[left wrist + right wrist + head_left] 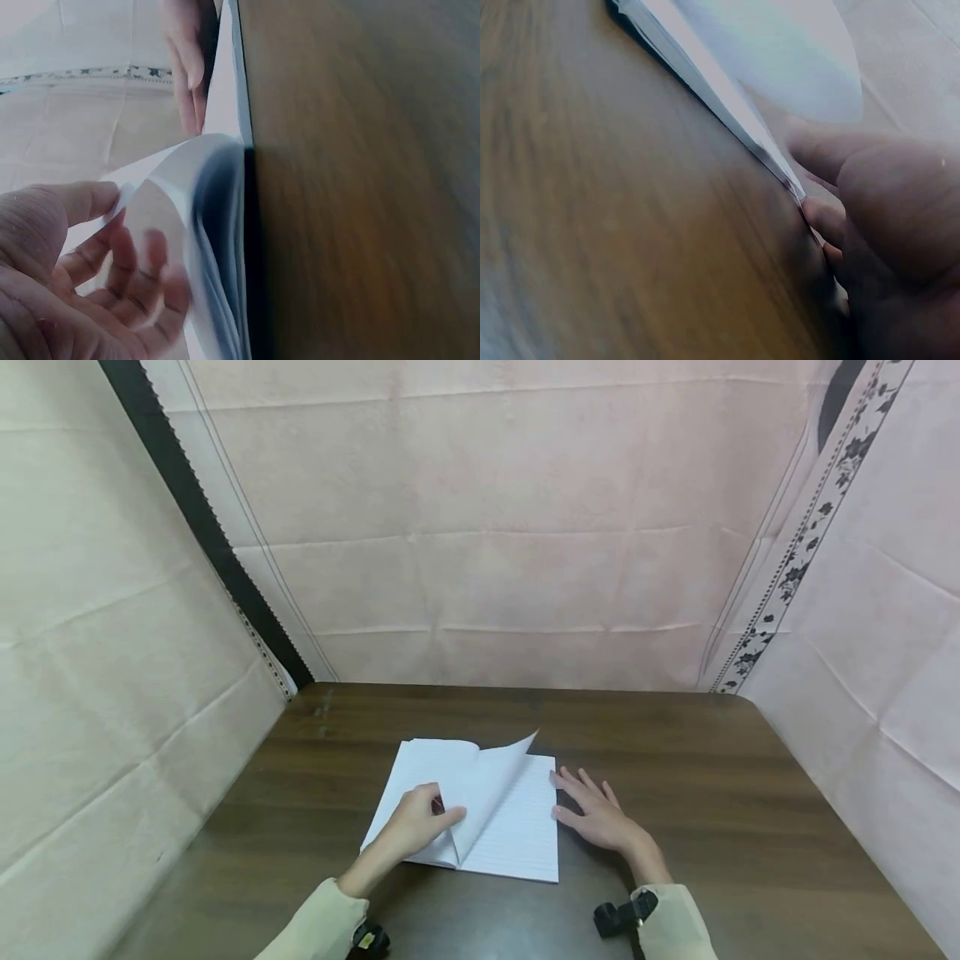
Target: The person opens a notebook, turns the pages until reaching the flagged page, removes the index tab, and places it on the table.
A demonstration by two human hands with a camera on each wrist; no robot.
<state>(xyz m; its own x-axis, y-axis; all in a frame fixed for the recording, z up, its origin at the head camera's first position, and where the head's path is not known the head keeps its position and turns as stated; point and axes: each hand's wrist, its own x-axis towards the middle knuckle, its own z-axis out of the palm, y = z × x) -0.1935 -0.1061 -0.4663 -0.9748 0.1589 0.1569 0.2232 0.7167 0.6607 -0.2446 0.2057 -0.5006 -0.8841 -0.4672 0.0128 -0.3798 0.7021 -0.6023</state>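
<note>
An open notebook with lined white pages lies on the wooden table. My left hand pinches the corner of a page between thumb and fingers, and that page curves up and over toward the left. In the left wrist view, the thumb presses on the lifted sheet while the other fingers curl loosely beneath it. My right hand rests at the notebook's right edge with its fingers spread and fairly straight. Seen from the right wrist, its thumb and fingers touch the edge of the page stack.
Brown tabletop surrounds the notebook on all sides. Pale cloth hangs behind the table and along both sides, with a floral border at the right. A black wrist device sits at the right cuff.
</note>
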